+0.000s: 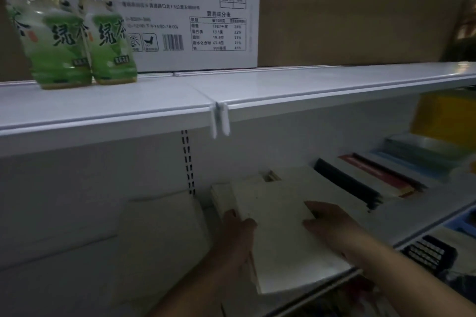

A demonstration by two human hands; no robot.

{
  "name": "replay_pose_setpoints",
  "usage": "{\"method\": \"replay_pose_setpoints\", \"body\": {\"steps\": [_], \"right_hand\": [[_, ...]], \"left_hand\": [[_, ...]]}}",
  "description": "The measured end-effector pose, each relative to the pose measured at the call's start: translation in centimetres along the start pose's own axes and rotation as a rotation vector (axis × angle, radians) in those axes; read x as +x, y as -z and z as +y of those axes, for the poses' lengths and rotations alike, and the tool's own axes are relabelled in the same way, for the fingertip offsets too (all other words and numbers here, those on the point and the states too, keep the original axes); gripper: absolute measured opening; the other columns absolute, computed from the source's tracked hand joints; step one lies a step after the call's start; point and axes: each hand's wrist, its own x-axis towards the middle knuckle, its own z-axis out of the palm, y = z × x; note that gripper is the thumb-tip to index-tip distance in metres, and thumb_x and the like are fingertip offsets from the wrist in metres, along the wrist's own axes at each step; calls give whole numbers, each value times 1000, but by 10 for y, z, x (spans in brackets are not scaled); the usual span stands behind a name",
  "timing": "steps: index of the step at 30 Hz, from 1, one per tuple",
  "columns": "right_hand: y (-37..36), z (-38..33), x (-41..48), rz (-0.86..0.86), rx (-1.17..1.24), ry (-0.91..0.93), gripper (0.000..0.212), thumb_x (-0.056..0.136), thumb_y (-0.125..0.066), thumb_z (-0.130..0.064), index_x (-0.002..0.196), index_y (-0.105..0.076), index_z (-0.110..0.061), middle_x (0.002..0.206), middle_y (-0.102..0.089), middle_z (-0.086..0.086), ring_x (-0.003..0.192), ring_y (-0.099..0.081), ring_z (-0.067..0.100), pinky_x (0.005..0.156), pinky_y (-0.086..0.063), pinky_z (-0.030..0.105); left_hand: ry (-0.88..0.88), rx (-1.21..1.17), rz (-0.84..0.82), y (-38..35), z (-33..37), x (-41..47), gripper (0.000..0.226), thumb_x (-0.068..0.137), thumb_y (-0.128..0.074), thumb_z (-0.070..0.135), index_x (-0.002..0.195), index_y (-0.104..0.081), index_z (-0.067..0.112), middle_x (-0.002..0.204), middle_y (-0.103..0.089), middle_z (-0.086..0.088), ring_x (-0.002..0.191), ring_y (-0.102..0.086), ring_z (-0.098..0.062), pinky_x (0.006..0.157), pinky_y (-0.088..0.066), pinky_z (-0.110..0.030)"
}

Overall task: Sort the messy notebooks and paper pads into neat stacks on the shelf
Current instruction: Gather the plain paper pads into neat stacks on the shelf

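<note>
A: Where is the pad (273,198)?
B: On the pile (296,260) on the lower shelf (412,216), between your hands; left hand (239,226) grips its left edge; right hand (329,219) lies on its near right corner, pinching or pressing I cannot tell; its long axis seems near-to-far.

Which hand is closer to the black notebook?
Right. The right hand holds the white pad on the side toward the black notebook. The left hand holds the pad's opposite edge, farther from the notebook.
</note>
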Motion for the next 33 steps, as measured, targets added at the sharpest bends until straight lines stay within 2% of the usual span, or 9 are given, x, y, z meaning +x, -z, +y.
{"method": "replay_pose_setpoints", "body": {"steps": [3,5,10,16,19,22,25,29,33], "right_hand": [[10,-9,36,-44,-181,38,20,91,-49,0,83,-54,-18,74,-58,-8,64,-57,6,65,-55,24],[7,-6,63,-28,-302,82,11,88,-51,-1,91,-61,-2,91,-68,10,78,-66,22,81,-56,40],[-24,11,110,-56,-526,126,44,94,-45,-12,137,-41,-10,126,-54,12,107,-57,27,78,-46,25],[-36,38,115,85,-735,227,52,98,-36,-24,148,-22,-14,149,-34,7,132,-38,21,106,-29,24],[-36,43,116,162,-747,411,63,92,-46,-19,150,-20,-15,153,-28,7,138,-32,23,114,-27,32],[-39,45,123,190,-943,609,62,67,-66,-13,129,-57,-13,134,-52,23,119,-54,38,99,-41,47],[-38,32,106,122,-1128,627,23,65,-48,-19,71,-69,-11,79,-67,13,74,-68,36,67,-50,44],[-35,5,85,15,-1338,643,26,92,-36,-24,108,-57,-20,110,-56,-1,109,-56,20,91,-41,29],[-48,76,195,-48,-1431,348,50,70,-24,-50,97,-61,-31,103,-66,-1,91,-61,22,79,-50,38]], "left_hand": [[-64,95,175,-6,9,19,26,86,-53,12,112,-54,12,110,-61,-10,97,-61,-28,90,-52,-42],[-85,221,286,-4,11,37,30,87,-52,11,117,-55,9,119,-58,-12,104,-59,-29,93,-50,-40],[-40,244,369,-4,-8,67,57,91,-47,15,146,-31,9,140,-46,-9,120,-51,-27,101,-43,-32],[-78,163,416,-11,-30,76,56,97,-43,14,149,-22,14,139,-42,-1,116,-52,-15,96,-43,-21],[-65,129,397,-10,-24,72,56,99,-42,17,151,-20,19,152,-33,-1,135,-39,-22,110,-35,-35],[-94,139,340,-5,-31,83,58,99,-42,26,151,-18,23,155,-27,-1,139,-33,-20,115,-29,-40],[-79,218,335,-4,-36,86,61,98,-41,29,152,-15,15,157,-22,-3,143,-26,-22,116,-26,-39],[-120,222,295,0,-6,45,61,94,-45,39,147,-29,12,148,-39,-14,134,-40,-30,111,-33,-44],[-213,348,201,49,17,-19,50,97,-43,36,137,-46,7,140,-49,-13,128,-48,-28,104,-40,-30]]}}
